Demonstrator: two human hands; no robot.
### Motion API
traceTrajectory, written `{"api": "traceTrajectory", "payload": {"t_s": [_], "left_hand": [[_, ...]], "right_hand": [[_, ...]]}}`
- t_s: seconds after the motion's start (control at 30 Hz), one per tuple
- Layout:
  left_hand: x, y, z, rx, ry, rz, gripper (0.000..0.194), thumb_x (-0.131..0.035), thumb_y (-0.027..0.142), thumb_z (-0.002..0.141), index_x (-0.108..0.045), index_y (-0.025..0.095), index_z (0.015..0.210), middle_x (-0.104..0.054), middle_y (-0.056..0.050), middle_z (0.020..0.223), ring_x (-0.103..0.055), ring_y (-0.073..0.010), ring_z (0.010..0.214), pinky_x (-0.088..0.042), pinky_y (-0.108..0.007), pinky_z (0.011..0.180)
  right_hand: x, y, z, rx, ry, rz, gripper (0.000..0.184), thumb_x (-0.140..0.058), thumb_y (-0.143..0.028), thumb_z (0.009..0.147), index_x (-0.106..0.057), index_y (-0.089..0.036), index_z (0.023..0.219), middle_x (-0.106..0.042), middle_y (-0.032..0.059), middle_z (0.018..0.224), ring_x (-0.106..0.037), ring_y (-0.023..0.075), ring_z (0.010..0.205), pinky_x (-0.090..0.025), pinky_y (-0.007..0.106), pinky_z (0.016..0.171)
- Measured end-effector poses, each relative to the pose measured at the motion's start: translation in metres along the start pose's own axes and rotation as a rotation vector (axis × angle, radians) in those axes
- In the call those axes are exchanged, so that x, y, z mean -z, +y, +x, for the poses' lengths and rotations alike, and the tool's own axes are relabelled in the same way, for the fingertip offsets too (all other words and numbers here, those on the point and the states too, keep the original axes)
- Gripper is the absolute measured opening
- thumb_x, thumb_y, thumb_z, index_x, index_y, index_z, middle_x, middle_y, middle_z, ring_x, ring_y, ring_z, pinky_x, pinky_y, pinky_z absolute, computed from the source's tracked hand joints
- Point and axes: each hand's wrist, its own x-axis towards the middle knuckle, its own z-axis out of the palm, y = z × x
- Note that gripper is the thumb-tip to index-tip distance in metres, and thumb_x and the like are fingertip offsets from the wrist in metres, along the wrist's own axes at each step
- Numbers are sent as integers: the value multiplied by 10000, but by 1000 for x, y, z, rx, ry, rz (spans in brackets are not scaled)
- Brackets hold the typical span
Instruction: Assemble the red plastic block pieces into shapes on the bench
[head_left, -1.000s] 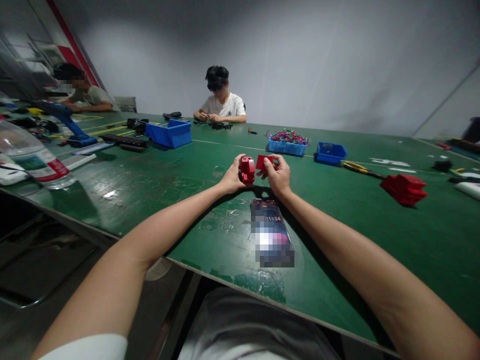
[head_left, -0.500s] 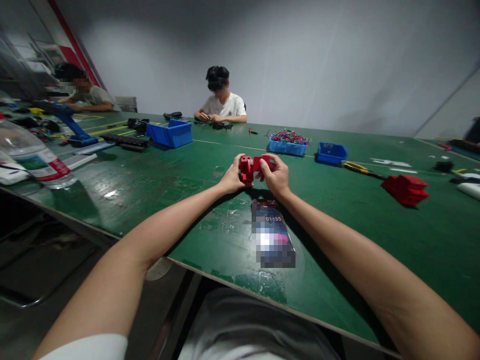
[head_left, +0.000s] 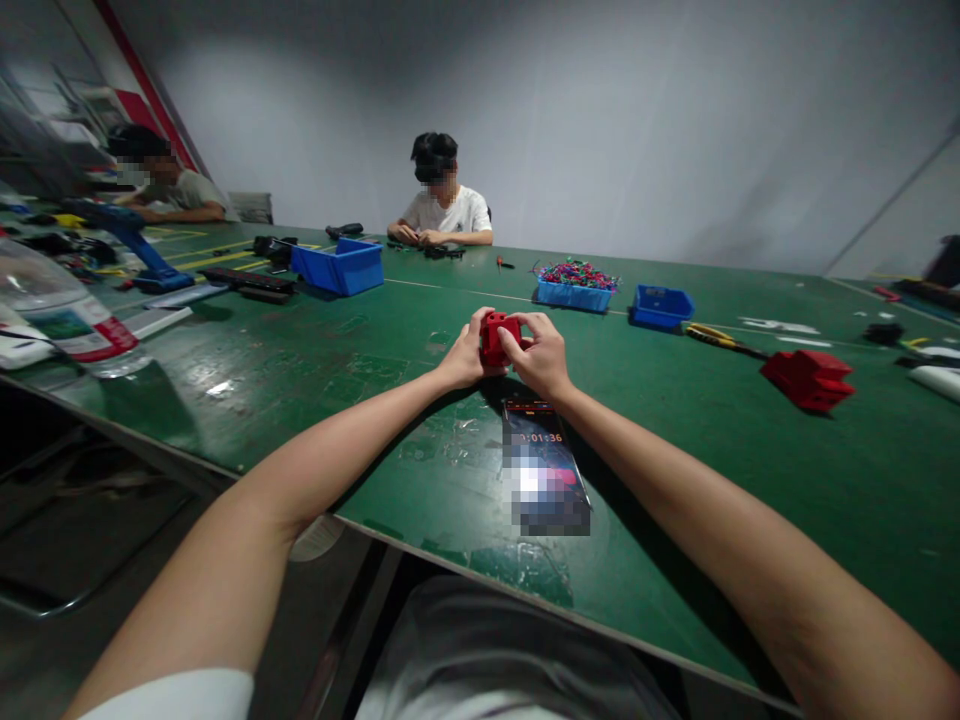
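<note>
Between my hands, above the green table, is a red block-like part (head_left: 494, 326) with small holes in its top. My left hand (head_left: 464, 354) is closed around its left side. A flat red piece (head_left: 511, 328) lies against the block's right side, pinched by the thumb and fingers of my right hand (head_left: 543, 355). The two red pieces touch; how they join is hidden by my fingers. Just below my hands a phone (head_left: 534, 422) lies face up, its screen lit with a timer.
To the right are a red blocky part (head_left: 810, 380), yellow-handled pliers (head_left: 712, 338) and a blue bin (head_left: 662, 306). Behind my hands sits a blue tray (head_left: 574, 296) of colourful small pieces. Left are a larger blue bin (head_left: 341, 268), a power drill (head_left: 142, 250) and a water bottle (head_left: 71, 315). Two people sit beyond.
My right hand has moved left, bringing the flat red piece from beside the block up against it. My left hand has stayed nearly in place.
</note>
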Motion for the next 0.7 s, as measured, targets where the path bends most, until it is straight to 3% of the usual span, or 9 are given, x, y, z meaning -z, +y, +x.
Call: {"api": "traceTrajectory", "payload": {"t_s": [0.2,0.4,0.7], "left_hand": [[-2,-7,2,-75,-21,-74,1073,-869,302,543,-249,252,1417,-533,-153,1308,-592,-284,1149,-447,-510,1030],[-6,-11,3,-159,18,-67,1041,-874,304,500,-295,229,1362,-476,-152,1329,-566,-273,1135,-452,-487,1018],[-5,-10,3,-144,7,-30,984,-832,305,545,-276,204,1351,-527,-133,1248,-570,-250,1086,-449,-469,997]], "right_hand": [[-2,0,3,136,-33,-244,166,-665,-311,802,-684,-203,926,-573,68,939,-586,183,814,-555,303,649],[-2,1,2,358,-89,-560,173,-608,-242,841,-645,-182,1000,-577,105,1032,-619,219,887,-554,381,794],[-1,0,-1,408,-206,-641,247,-573,-184,852,-593,-189,1098,-547,132,1149,-629,248,963,-570,399,809]]}}
